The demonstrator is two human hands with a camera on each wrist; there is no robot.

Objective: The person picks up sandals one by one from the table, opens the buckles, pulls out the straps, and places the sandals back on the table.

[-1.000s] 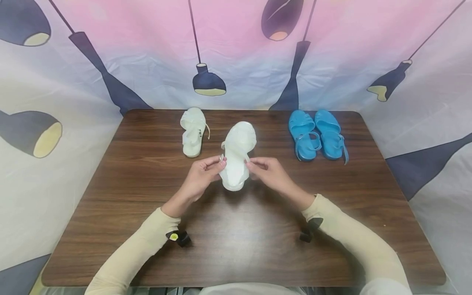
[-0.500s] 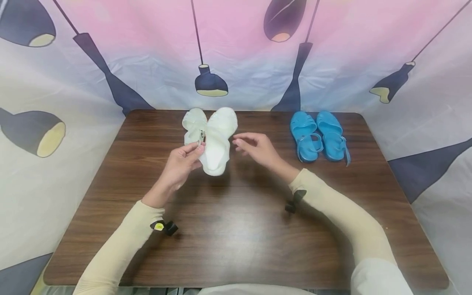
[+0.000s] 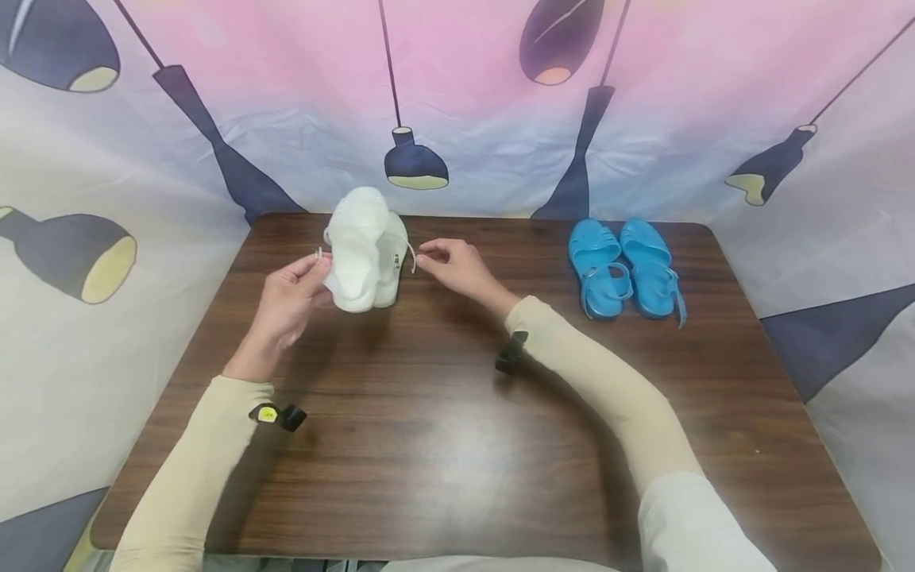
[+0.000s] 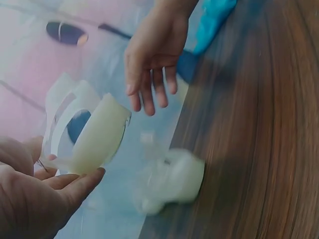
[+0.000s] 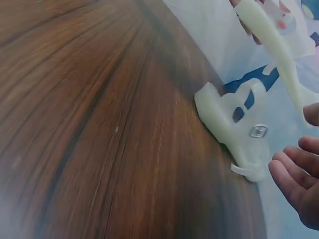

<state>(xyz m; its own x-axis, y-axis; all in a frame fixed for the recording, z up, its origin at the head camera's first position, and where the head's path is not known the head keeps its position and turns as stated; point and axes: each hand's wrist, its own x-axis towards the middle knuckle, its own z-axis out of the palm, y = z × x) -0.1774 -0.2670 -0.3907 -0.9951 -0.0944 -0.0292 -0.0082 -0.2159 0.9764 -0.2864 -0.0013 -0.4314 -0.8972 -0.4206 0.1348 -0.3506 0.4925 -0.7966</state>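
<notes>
Head view: we see the left hand (image 3: pixel 289 302) pinching the raised white sandal (image 3: pixel 355 258) at its side, above the table (image 3: pixel 443 429).
Right hand (image 3: pixel 459 268): fingers loosely bent, grasping nothing we can see, near the second white sandal (image 3: pixel 389 280).

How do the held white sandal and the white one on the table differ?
The left hand holds the held sandal up; the other sandal rests on the table. In the head view, the held sandal is in front, the other sandal partly hidden. Both are whitish, with straps.
</notes>
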